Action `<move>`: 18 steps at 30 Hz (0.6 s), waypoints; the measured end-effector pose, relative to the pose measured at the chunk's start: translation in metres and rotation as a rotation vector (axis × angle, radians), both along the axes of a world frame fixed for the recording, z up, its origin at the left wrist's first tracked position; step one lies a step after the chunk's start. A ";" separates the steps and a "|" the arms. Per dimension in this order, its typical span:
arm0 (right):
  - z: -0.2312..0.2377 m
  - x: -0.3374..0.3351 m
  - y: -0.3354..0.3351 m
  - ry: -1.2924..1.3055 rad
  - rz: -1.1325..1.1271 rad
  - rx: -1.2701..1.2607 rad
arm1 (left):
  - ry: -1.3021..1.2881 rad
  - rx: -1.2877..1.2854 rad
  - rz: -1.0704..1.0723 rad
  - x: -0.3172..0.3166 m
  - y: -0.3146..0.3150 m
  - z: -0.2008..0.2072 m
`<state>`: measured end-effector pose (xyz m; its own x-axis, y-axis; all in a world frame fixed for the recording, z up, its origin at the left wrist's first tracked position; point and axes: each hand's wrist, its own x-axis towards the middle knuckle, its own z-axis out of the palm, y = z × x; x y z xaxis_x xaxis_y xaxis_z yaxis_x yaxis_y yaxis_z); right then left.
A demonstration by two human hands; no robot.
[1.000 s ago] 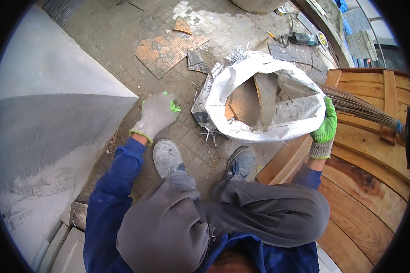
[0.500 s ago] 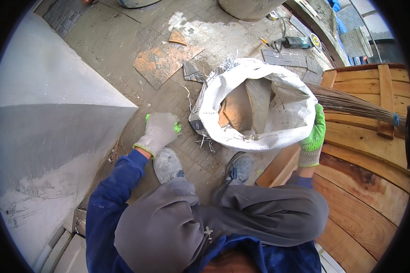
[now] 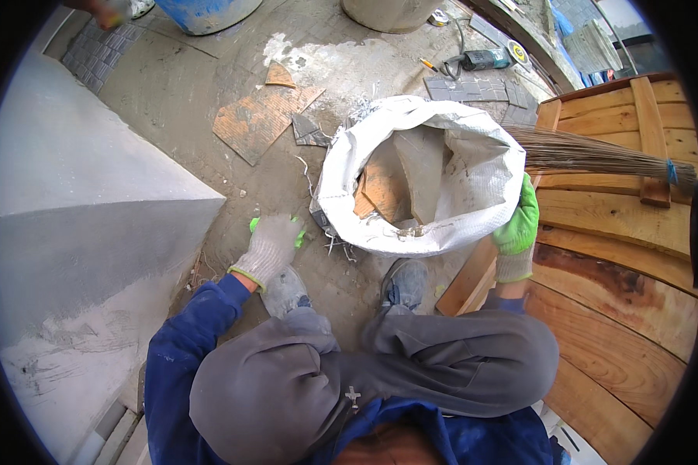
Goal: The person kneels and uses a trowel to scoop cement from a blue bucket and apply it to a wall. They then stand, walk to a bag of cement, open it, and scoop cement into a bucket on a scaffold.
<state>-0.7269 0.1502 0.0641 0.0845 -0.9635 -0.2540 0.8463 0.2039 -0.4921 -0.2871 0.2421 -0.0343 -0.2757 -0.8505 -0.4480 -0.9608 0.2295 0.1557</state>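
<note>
Left hand (image 3: 271, 244) nearer shoe (image 3: 284, 295), fingers curled, open floor (image 3: 267, 191) ahead, right hand (image 3: 517, 225) apparently gripping sack rim (image 3: 442, 239)

I've got L head cam, wide fisheye, upright, looking down + fwd from wearer's head, close over bent knees (image 3: 260, 387), sack (image 3: 340, 182) just up/R of ctr, blue bucket (image 3: 208, 14) farther off, cut by top edge, straight lines bowed twd rim.

Floor (image 3: 159, 89), grey, one whitish patch. On it: white sack (image 3: 479, 174), open-mouthed; orange tile (image 3: 256, 122), broken; small orange shard (image 3: 280, 75); dark shard (image 3: 308, 132); grey tiles (image 3: 467, 90); grinder (image 3: 485, 60); blue bucket (image 3: 209, 14); grey bucket (image 3: 392, 15).
</note>
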 end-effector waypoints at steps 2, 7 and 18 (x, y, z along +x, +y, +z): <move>0.009 0.011 0.003 -0.022 -0.039 0.022 | 0.077 0.001 0.077 -0.007 -0.009 0.021; 0.033 0.028 0.011 0.056 0.017 0.049 | 0.294 -0.164 0.558 0.022 -0.033 0.011; 0.031 0.056 0.033 0.573 0.085 0.180 | 1.116 -0.270 0.448 -0.069 -0.083 0.161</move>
